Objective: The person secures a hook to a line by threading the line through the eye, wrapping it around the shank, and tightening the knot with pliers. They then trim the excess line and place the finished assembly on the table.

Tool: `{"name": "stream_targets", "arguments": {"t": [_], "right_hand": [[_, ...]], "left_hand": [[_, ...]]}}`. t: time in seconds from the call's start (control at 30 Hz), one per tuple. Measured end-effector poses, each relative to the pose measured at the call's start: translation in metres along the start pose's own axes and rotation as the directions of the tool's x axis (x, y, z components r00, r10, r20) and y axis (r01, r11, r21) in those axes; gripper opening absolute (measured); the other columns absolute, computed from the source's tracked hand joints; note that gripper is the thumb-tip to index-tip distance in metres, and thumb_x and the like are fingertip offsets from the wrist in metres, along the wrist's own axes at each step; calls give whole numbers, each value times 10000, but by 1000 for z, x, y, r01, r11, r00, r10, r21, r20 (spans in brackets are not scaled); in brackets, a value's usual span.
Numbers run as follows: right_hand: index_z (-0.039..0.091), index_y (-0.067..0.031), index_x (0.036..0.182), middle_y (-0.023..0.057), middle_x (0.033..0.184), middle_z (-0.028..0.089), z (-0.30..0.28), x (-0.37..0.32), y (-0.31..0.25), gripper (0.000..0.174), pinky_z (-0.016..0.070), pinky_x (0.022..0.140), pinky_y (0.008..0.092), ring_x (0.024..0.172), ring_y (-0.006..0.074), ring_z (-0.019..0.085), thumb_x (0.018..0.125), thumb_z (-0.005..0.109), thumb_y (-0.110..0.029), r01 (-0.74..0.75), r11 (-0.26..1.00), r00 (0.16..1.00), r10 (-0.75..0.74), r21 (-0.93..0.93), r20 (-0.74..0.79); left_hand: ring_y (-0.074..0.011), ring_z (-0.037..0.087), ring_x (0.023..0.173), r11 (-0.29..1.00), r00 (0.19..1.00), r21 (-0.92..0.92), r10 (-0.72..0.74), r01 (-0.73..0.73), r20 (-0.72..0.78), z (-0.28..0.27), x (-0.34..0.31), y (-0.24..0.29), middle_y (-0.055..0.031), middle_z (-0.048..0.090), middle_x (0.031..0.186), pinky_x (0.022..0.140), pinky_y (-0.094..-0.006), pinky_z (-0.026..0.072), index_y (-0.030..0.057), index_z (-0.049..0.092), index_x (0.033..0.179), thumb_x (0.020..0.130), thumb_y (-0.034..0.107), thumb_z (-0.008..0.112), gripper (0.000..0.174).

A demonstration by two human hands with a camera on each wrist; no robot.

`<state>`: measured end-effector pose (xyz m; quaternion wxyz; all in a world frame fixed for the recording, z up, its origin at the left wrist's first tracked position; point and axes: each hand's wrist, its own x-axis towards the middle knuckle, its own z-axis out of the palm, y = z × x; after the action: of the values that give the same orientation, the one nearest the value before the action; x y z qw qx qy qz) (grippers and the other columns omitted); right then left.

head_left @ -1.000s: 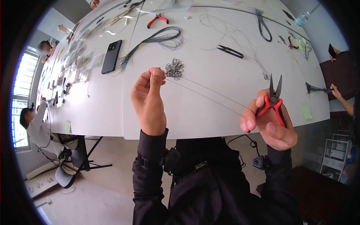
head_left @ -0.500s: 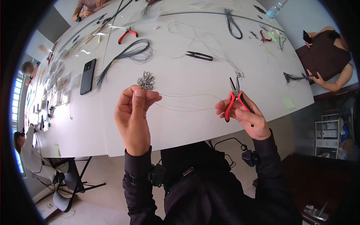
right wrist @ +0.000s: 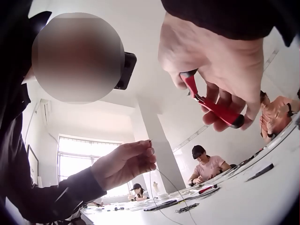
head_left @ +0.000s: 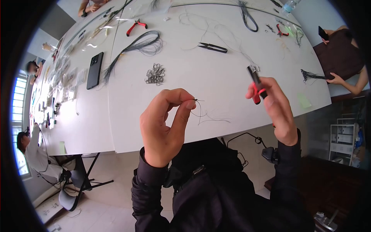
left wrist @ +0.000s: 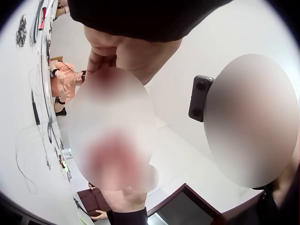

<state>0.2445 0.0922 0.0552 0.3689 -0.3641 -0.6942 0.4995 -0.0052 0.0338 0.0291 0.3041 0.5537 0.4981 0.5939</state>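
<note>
In the head view my left hand (head_left: 166, 125) pinches a thin line (head_left: 200, 110) between thumb and index finger, at a small dark knot (head_left: 196, 100). From the pinch the line curls down over the table. My right hand (head_left: 276, 110), apart to the right, grips red-handled pliers (head_left: 256, 83), their nose pointing up and away. The right wrist view shows the pliers (right wrist: 218, 111) with spread handles in the curled fingers, and the line (right wrist: 171, 183) trailing below the left hand (right wrist: 124, 164). Blurred patches cover much of the left wrist view.
A pile of small dark hooks (head_left: 155, 74) lies beyond my left hand. Around it are a phone (head_left: 95, 70), a looped bundle of lines (head_left: 143, 44), black thread snips (head_left: 212, 47) and other red pliers (head_left: 136, 27). Other people sit around the white table (head_left: 127, 131).
The line stretched between both hands has left my right hand and now hangs from the left. My left hand has moved right; the right has turned the pliers and moved away.
</note>
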Motion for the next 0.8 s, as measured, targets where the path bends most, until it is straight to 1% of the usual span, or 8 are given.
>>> {"name": "stream_targets", "arguments": {"t": [0.03, 0.07, 0.17, 0.43, 0.53, 0.63, 0.73, 0.8], "right_hand": [[550, 22, 1219, 107, 1017, 612, 4, -3, -1, 383, 419, 933, 293, 983, 169, 555, 982, 537, -279, -6, 999, 998, 9, -47, 66], [572, 40, 1165, 136, 974, 626, 8, -2, -9, 352, 447, 946, 313, 957, 210, 603, 955, 552, -241, 4, 984, 991, 20, -180, 132], [579, 59, 1139, 170, 1004, 654, 17, 2, -17, 325, 506, 912, 353, 930, 259, 662, 916, 598, -176, 50, 982, 967, -2, -183, 254], [618, 48, 1090, 138, 903, 698, 22, 6, -20, 320, 533, 844, 322, 837, 213, 693, 884, 659, -194, -22, 982, 967, 68, -186, 244], [631, 38, 1072, 121, 862, 703, 24, 6, -20, 309, 540, 802, 306, 793, 195, 693, 882, 666, -204, -55, 984, 970, 93, -168, 226], [643, 35, 1054, 111, 836, 702, 24, 6, -19, 302, 540, 760, 292, 759, 181, 686, 884, 666, -214, -64, 984, 971, 100, -168, 216], [653, 37, 1041, 108, 823, 701, 24, 6, -19, 301, 534, 727, 282, 733, 174, 676, 885, 666, -220, -59, 983, 975, 94, -173, 200], [658, 39, 1034, 108, 818, 700, 25, 6, -19, 300, 529, 711, 277, 721, 172, 670, 886, 666, -222, -62, 983, 976, 95, -172, 194]], "left_hand": [[-146, 646, 793, 999, 1000, 30, 19, -19, 9, 0, -1, 0, -75, 674, 880, 790, -276, 531, -26, 622, 962, 893, -79, 660, 95], [-152, 646, 784, 998, 999, 45, 41, -41, 2, 0, -1, 0, -76, 675, 871, 779, -274, 529, -24, 623, 957, 882, -85, 664, 105], [-165, 644, 761, 993, 996, 78, 91, -90, -9, 3, -1, 1, -79, 677, 850, 744, -271, 520, -19, 625, 942, 854, -100, 676, 130], [-165, 640, 726, 984, 991, 120, 130, -131, 18, -1, 0, 1, -77, 686, 849, 670, -269, 499, -8, 629, 937, 826, -113, 696, 167], [-170, 645, 861, 984, 987, 132, 99, -116, 127, -7, -2, 2, -122, 639, 945, 805, -284, 529, -62, 584, 1027, 933, -87, 617, 103], [-169, 646, 860, 986, 988, 131, 88, -104, 127, -7, -1, 3, -124, 641, 947, 803, -285, 530, -65, 585, 1025, 935, -85, 617, 98], [-163, 630, 713, 991, 995, 83, 102, -103, 7, -1, 0, 0, -75, 683, 842, 666, -262, 495, -7, 630, 934, 820, -114, 704, 174], [-164, 628, 712, 987, 992, 101, 122, -123, 11, -2, 1, -1, -74, 680, 838, 668, -263, 496, -7, 628, 933, 817, -115, 706, 177]]}}
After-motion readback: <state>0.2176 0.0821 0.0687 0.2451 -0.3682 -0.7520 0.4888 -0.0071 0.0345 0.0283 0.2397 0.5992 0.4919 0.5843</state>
